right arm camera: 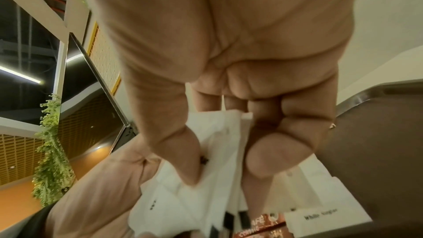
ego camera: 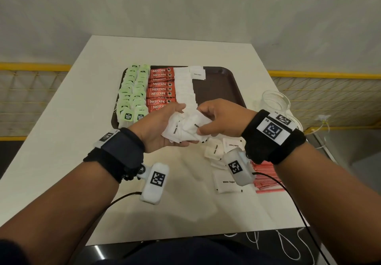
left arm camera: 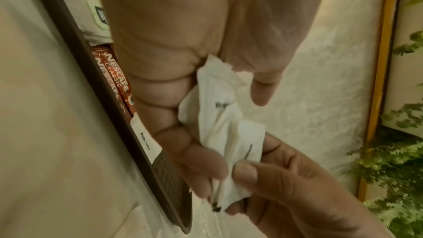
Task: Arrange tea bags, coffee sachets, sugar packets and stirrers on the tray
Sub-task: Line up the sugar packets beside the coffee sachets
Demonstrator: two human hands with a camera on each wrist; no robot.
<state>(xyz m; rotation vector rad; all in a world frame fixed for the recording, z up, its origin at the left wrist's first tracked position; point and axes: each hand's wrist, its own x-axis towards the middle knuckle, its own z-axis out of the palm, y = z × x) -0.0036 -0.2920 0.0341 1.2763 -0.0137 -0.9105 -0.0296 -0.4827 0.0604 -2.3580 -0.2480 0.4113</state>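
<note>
My left hand [ego camera: 165, 124] cups a bundle of white sugar packets [ego camera: 185, 128] just above the near edge of the brown tray [ego camera: 224, 79]. My right hand [ego camera: 214, 118] pinches one packet of that bundle between thumb and fingers [right arm camera: 270, 158]. In the left wrist view the packets [left arm camera: 226, 129] sit between both hands. On the tray lie green tea bags [ego camera: 134, 93] in two columns at the left, red coffee sachets [ego camera: 160, 88] beside them, then a column of sugar packets [ego camera: 185, 87]. Red-striped stirrers [ego camera: 266, 180] lie on the table under my right wrist.
Loose sugar packets [ego camera: 225, 182] lie on the white table [ego camera: 61, 141] near the stirrers. A clear glass jar [ego camera: 275, 101] stands right of the tray. The tray's right part is bare. Yellow railings run behind the table on both sides.
</note>
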